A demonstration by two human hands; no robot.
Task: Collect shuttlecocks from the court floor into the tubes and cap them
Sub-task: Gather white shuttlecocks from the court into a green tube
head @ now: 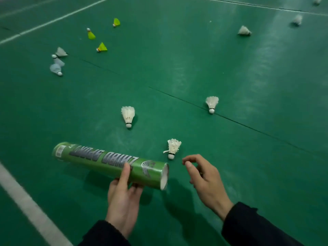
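Gripping the uncapped tube [113, 163], left hand [122, 196] held firm; right hand [204, 176], loosely curled, held nothing beside nearest shuttlecock [173, 148]; 13 remained uncollected.

Green tube [110, 163]; white, yellow shuttlecocks [128, 116]; green floor [177, 68].

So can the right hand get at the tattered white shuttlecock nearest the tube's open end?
Probably yes: the right hand is empty, fingers loosely curled, just beside the shuttlecock, with only bare floor between them.
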